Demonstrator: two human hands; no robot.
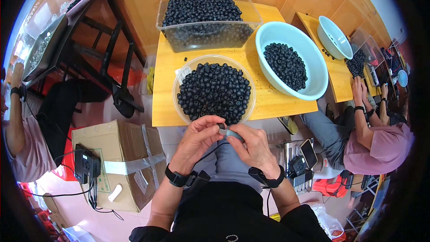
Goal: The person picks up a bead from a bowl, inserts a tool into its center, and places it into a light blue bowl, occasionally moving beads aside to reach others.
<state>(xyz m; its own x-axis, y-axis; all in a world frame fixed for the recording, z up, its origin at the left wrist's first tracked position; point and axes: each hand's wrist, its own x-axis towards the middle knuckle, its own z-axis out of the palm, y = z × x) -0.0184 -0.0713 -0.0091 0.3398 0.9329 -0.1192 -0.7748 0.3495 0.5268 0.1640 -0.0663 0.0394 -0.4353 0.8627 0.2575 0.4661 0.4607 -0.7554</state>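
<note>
Above my lap, at the near edge of the table, my two hands meet. Between the fingertips of my left hand [197, 140] is a small black rounded part [221, 126], mostly covered by the fingers. My right hand [254, 147] is closed round the grey-blue handle of a small knife [234, 135], its short blade against or right beside the part. Just beyond them stands a round clear tub [251, 90], heaped with black bead-like parts [214, 90] that have holes in them.
Behind the tub, a clear rectangular bin [197, 44] holds more black parts. A light blue basin [319, 78] with a smaller heap stands right on the wooden table [165, 107]. A taped cardboard box [101, 152] is at lower left. Other people sit at both sides.
</note>
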